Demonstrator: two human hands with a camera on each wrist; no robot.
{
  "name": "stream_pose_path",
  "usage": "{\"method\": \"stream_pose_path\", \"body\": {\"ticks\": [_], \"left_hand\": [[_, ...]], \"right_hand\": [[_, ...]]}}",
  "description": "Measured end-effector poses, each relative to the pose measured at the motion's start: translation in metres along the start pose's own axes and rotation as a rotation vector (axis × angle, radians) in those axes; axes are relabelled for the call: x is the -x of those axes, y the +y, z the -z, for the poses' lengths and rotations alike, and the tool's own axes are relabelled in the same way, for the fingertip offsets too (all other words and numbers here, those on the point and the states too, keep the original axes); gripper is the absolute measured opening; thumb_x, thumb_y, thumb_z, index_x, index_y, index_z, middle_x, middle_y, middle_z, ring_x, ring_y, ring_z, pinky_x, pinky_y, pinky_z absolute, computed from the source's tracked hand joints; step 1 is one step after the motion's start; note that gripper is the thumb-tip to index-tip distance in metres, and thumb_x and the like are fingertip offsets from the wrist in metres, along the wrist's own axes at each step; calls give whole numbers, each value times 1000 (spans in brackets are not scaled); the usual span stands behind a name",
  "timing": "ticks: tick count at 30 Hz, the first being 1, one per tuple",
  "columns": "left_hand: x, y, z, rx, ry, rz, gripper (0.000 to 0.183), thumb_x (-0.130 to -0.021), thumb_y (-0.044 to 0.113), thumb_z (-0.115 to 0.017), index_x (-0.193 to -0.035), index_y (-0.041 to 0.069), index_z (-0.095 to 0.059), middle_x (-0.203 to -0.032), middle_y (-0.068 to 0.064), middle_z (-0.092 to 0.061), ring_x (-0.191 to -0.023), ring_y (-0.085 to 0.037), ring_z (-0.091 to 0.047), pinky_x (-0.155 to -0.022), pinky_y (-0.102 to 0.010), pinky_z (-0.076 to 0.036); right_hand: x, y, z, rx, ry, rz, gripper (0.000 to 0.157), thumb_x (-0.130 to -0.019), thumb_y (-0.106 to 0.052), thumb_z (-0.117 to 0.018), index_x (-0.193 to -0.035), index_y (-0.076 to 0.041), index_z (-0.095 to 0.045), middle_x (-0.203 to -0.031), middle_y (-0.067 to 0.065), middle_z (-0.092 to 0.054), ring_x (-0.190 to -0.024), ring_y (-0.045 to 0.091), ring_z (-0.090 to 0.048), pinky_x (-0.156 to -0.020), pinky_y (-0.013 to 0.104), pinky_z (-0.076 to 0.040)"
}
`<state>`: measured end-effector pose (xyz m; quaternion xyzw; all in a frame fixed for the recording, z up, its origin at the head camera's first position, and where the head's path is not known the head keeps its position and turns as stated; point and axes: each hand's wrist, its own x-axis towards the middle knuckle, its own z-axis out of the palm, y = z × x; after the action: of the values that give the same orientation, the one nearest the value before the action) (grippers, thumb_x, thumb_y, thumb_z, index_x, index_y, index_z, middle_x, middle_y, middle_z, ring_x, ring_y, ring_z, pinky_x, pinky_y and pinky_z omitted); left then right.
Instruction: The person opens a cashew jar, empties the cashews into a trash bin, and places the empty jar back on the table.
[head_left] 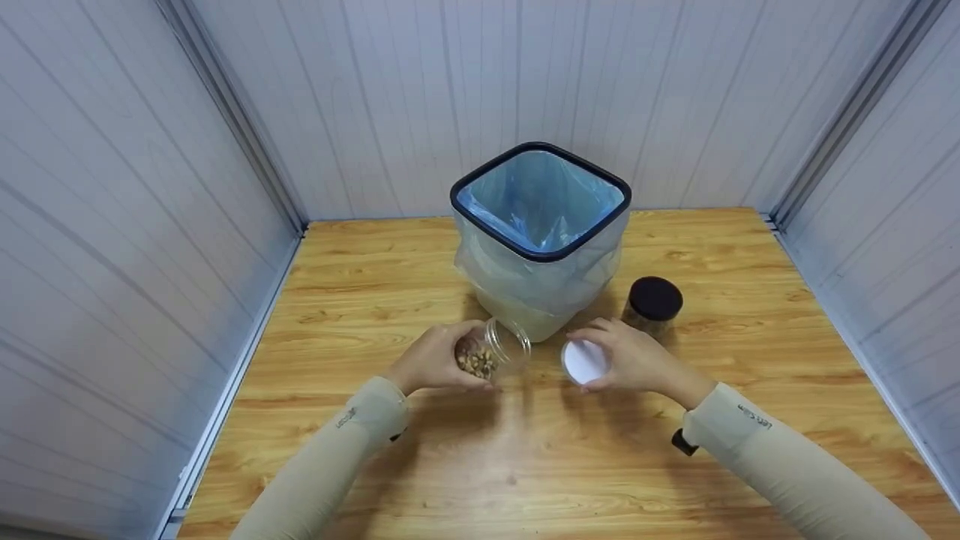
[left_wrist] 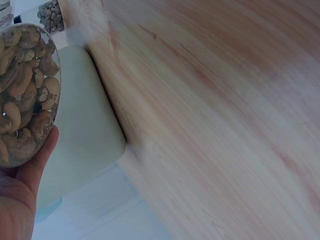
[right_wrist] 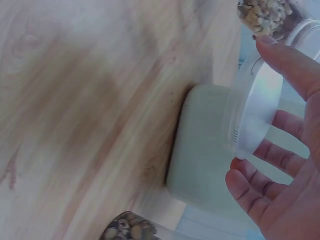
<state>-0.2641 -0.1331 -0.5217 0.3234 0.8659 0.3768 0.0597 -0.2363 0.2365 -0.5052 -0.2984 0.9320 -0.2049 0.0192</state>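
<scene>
My left hand (head_left: 439,360) grips a clear jar (head_left: 510,349) that lies tilted on its side, its uncovered mouth turned right. Cashew nuts (left_wrist: 22,95) show through the jar's base in the left wrist view. My right hand (head_left: 634,360) pinches a round clear lid with a white liner (head_left: 585,361) by its rim, thumb on one side and fingers on the other. In the right wrist view the lid (right_wrist: 260,112) stands on edge, apart from the jar. Both hands are in front of a bin (head_left: 540,300) lined with a translucent bag.
A second jar with a black lid (head_left: 655,298) stands right of the bin, behind my right hand; brownish contents (right_wrist: 131,229) show through it in the right wrist view. The bin's dark square rim (head_left: 540,256) faces up. White panelled walls (head_left: 375,112) enclose the wooden table (head_left: 360,300).
</scene>
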Motion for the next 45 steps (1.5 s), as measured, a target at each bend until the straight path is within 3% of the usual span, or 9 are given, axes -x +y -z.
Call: {"method": "stream_pose_path", "body": {"ticks": [11, 16, 24, 30, 38, 45], "left_hand": [[3, 0, 5, -6, 3, 4, 94, -69, 45, -102, -148, 11, -63, -123, -10, -77, -103, -17, -72, -91, -36, -63], [4, 1, 7, -2, 0, -8, 92, -69, 43, -102, -146, 10, -64, -123, -15, -78, -102, -18, -72, -90, -37, -63], [4, 0, 11, -35, 18, -18, 89, -69, 39, -103, -145, 10, -65, -120, -8, -78, -101, -17, -72, -90, -37, -63], [5, 2, 14, -33, 16, -2, 91, -69, 45, -102, -146, 15, -64, -120, -3, -77, -103, -16, -72, -91, -37, -63], [4, 2, 18, -20, 28, 16, 89, -69, 33, -104, -147, 13, -64, -121, -4, -77, -103, -18, -72, -93, -40, -63], [5, 2, 21, -6, 34, 3, 89, -69, 33, -104, -146, 11, -65, -123, -4, -77, -105, -18, -72, -94, -40, -63]], "right_hand": [[0, 11, -16, 27, -54, -28, 81, -74, -38, -100, -143, -9, -68, -138, 17, -67, -124, 40, -64, -98, 61, -59], [1, 18, -22, 39, -77, -36, 81, -75, -38, -99, -143, -8, -68, -139, 18, -67, -125, 41, -64, -100, 61, -58], [1, 29, -29, 53, -125, -67, 84, -75, -43, -98, -143, -6, -67, -142, 19, -67, -129, 44, -63, -103, 62, -56], [2, 32, -32, 57, -124, -54, 83, -75, -44, -99, -142, -6, -67, -142, 21, -67, -129, 45, -64, -100, 62, -58], [2, 37, -34, 49, -138, -72, 84, -74, -46, -100, -141, -7, -67, -143, 22, -66, -127, 43, -64, -98, 62, -59], [4, 38, -36, 15, -140, -78, 84, -71, -44, -102, -139, -8, -69, -137, 19, -70, -121, 41, -67, -95, 61, -59]]}}
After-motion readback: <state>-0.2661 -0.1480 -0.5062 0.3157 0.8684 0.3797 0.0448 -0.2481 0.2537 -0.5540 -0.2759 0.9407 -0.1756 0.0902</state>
